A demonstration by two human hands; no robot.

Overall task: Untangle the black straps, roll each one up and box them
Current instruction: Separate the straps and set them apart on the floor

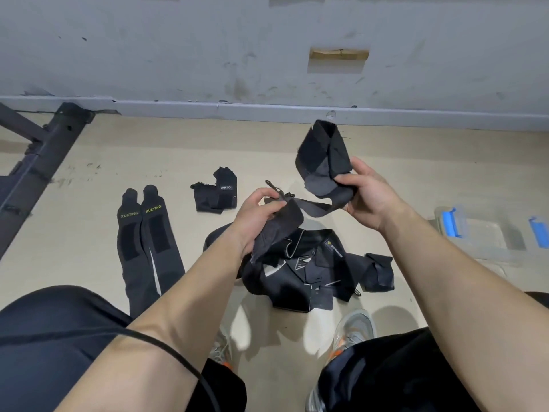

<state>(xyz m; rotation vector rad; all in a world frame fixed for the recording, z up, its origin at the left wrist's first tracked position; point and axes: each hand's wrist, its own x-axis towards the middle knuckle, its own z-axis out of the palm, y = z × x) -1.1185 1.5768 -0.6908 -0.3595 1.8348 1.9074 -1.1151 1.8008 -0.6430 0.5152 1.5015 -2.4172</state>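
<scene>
Head view: both hands are raised over the beige floor (89, 233), sharing 1 soft black fabric strap (322, 157). The right hand (368, 194) is clamped on the strap's loosely wadded end, which stands up above its fingers. The left hand (258, 214) pinches the other stretch. Between them the band's long axis runs roughly left to right, sagging a little. From the left hand the strap drops towards the tangled heap of black straps (315, 272) just below, so that hand is nearer the snarl; I cannot tell whether the tail is free of it.

2 long flat black straps with yellow-green lettering (148, 242) lie side by side well to the left, and a small folded black strap (217, 193) lies beyond them. The clear plastic box with blue latches (490, 237) sits to the right, nearer the right hand. Nothing lies between.
</scene>
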